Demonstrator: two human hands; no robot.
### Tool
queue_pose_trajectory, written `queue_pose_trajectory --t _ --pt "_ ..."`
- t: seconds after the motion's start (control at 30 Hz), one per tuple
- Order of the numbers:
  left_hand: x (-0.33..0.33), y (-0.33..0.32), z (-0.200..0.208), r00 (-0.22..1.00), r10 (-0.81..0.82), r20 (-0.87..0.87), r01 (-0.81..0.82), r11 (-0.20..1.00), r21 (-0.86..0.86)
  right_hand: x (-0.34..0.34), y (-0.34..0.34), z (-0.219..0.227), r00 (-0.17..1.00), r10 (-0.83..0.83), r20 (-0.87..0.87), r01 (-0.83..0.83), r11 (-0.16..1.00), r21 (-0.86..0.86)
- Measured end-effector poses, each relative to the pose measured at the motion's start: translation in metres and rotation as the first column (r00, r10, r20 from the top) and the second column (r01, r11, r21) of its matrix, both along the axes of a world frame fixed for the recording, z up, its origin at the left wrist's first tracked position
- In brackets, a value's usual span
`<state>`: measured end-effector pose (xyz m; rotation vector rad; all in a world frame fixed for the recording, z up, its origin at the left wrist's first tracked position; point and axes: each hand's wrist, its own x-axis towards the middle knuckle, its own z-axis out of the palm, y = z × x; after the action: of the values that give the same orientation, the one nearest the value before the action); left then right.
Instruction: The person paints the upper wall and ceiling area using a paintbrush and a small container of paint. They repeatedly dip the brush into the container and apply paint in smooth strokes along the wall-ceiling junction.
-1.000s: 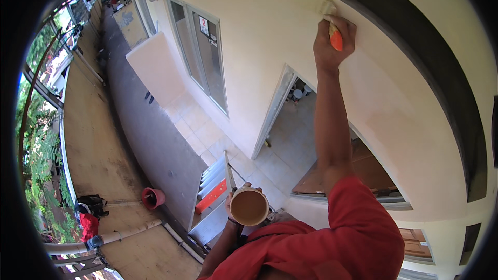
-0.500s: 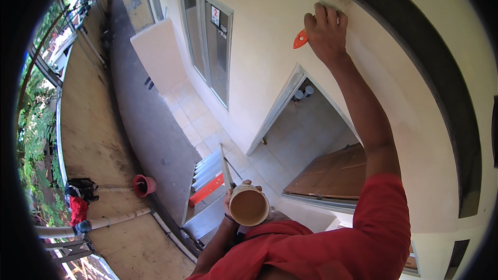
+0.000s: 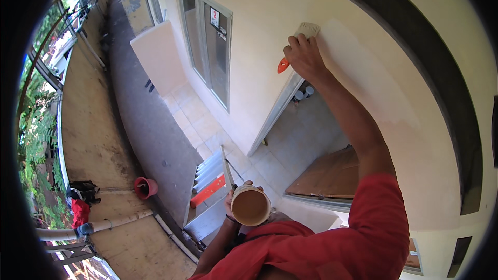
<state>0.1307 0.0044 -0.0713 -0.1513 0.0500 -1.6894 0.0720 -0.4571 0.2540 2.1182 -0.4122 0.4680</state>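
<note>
My right hand (image 3: 305, 57) is closed round a wide paintbrush, its orange handle (image 3: 283, 65) poking out below the fingers. The pale bristles (image 3: 308, 30) lie against the cream wall (image 3: 270, 21), above the doorway's top corner. Low in the middle, my left hand (image 3: 229, 203) grips a paint tub (image 3: 251, 206) held in front of my body. Tan-coloured paint or its coating shows inside the tub, and most of the left fingers are hidden behind it. A damp-looking patch (image 3: 363, 67) spreads over the wall right of the brush.
A stepladder (image 3: 208, 186) with an orange-red band stands below, beside the tub. A dark recessed strip (image 3: 415, 46) curves along the wall at right. A window (image 3: 207, 41) and a brown door (image 3: 327, 176) are nearby. A red bucket (image 3: 146, 188) sits by the low wall at left.
My right hand has brought the brush down and to the left along the wall, away from the dark strip. The left hand and tub have stayed nearly in place.
</note>
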Motion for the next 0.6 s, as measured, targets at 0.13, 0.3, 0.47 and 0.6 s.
queue_pose_trajectory --t 0.13,0.3,0.47,0.6 --pt "-0.002 0.005 -0.004 1.000 0.005 -0.003 -0.005 1.000 0.019 0.004 0.019 0.034 0.992 0.089 0.087 -0.079 0.990 -0.114" --pt "-0.002 0.002 -0.001 1.000 -0.002 0.009 0.002 1.000 0.008 -0.003 -0.002 0.076 0.992 -0.028 0.123 0.050 0.981 -0.188" --pt "-0.002 0.002 -0.004 1.000 0.003 0.021 -0.003 1.000 0.006 -0.014 0.008 0.038 0.998 -0.042 -0.042 0.041 0.999 -0.015" --pt "-0.003 0.002 -0.003 1.000 0.009 0.001 -0.009 1.000 -0.012 -0.002 0.030 0.037 0.885 0.230 0.404 -0.317 0.934 0.162"
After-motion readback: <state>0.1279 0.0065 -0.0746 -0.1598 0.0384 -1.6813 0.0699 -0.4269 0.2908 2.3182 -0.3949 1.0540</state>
